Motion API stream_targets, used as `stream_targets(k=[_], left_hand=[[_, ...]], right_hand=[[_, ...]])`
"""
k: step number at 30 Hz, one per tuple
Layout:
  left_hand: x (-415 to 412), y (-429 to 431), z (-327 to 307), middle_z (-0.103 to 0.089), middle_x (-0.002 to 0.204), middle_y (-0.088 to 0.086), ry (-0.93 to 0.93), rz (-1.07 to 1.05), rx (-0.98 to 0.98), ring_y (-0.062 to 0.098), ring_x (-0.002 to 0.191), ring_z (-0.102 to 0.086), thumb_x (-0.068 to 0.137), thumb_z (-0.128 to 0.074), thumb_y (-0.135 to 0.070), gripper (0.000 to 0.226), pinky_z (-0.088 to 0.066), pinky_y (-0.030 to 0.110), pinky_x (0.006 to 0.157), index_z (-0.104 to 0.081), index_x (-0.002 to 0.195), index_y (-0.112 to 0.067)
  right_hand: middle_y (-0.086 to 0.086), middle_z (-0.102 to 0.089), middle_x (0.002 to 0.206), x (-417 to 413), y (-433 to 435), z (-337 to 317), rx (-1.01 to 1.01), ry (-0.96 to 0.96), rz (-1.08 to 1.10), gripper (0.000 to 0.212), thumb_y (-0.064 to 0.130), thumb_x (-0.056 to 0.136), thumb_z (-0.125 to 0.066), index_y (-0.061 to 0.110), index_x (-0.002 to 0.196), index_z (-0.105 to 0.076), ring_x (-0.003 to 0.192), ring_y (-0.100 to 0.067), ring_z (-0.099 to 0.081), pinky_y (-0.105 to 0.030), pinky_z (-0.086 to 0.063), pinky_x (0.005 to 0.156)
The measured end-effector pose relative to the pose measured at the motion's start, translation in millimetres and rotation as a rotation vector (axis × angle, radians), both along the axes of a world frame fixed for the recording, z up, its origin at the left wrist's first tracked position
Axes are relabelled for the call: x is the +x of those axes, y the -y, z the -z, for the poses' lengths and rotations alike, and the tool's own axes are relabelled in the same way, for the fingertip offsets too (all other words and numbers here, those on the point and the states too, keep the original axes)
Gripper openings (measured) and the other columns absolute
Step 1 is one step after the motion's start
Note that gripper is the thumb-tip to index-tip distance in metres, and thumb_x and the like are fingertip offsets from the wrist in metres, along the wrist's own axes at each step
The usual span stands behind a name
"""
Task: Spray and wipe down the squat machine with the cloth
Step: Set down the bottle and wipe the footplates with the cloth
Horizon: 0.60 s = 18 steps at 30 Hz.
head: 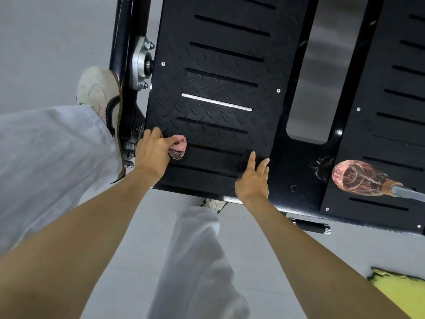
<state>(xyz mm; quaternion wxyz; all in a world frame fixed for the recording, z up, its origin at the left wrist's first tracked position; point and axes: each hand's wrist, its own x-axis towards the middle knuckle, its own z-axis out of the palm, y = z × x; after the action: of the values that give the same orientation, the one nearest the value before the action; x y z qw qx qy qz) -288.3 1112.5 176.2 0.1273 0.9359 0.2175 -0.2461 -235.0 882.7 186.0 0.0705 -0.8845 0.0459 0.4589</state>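
Observation:
The squat machine's black diamond-plate footplate (218, 72) fills the upper middle of the view. My left hand (153, 153) grips a bunched pink cloth (179, 146) and holds it against the plate's near left corner. My right hand (254, 180) rests on the plate's near edge with its fingers straight. A clear pink spray bottle (356, 178) lies on its side on the machine's right half, its nozzle pointing right.
A second slotted black plate (395, 107) lies to the right, with a shiny metal panel (322, 72) between the two. Bolts and a silver bearing (141, 63) sit on the left frame beside my shoe (99, 93). A yellow item (400, 293) lies on the floor at the lower right.

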Motion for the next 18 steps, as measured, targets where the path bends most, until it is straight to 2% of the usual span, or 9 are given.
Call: stream_targets(k=[3,8,10,14,18], left_hand=[[-3.2,8.4,0.9,-0.051,0.102,0.017,0.055,-0.112,0.000,0.037,0.097,-0.045,0.085,-0.051,0.011,0.054,-0.042,0.044,0.076,-0.063,0.127,-0.021],[-0.6,55.5,1.1,-0.049,0.114,0.020,0.115,-0.631,-0.105,0.037,0.106,-0.046,0.087,-0.042,0.010,0.058,-0.040,0.038,0.083,-0.052,0.137,-0.017],[7.9,78.1,2.4,-0.048,0.117,0.020,0.127,-0.741,-0.203,0.035,0.109,-0.047,0.089,-0.045,0.006,0.056,-0.038,0.033,0.087,-0.046,0.142,-0.015],[23.9,118.1,2.2,-0.048,0.118,0.018,0.100,-0.718,-0.352,0.032,0.113,-0.048,0.092,-0.049,0.002,0.052,-0.041,0.034,0.089,-0.044,0.142,-0.012],[34.8,160.5,-1.3,-0.044,0.121,0.013,0.006,-0.510,-0.416,0.028,0.116,-0.041,0.091,-0.047,0.002,0.060,-0.040,0.033,0.081,-0.034,0.147,-0.017]], right_hand=[[-0.014,0.020,0.157,0.1,-1.3,1.1,-0.003,0.006,0.025,0.088,0.001,0.089,-0.048,0.019,0.152,0.011,0.147,-0.031,0.005,-0.041,-0.039,0.108],[-0.010,0.016,0.159,-2.7,4.6,1.9,0.003,0.042,0.039,0.087,0.002,0.089,-0.050,0.010,0.151,0.010,0.148,-0.026,0.003,-0.039,-0.035,0.111],[-0.009,0.016,0.159,-5.2,7.9,3.1,0.004,0.051,0.026,0.087,0.004,0.090,-0.053,0.008,0.151,0.010,0.148,-0.025,0.003,-0.038,-0.035,0.111],[-0.008,0.020,0.158,-9.0,10.7,2.1,-0.004,0.060,-0.023,0.093,0.004,0.089,-0.058,0.009,0.151,0.010,0.148,-0.022,0.005,-0.036,-0.035,0.111],[-0.006,0.021,0.158,-10.9,17.7,3.5,-0.006,0.088,-0.073,0.090,0.002,0.091,-0.055,0.009,0.151,0.012,0.148,-0.020,0.006,-0.035,-0.032,0.113]])
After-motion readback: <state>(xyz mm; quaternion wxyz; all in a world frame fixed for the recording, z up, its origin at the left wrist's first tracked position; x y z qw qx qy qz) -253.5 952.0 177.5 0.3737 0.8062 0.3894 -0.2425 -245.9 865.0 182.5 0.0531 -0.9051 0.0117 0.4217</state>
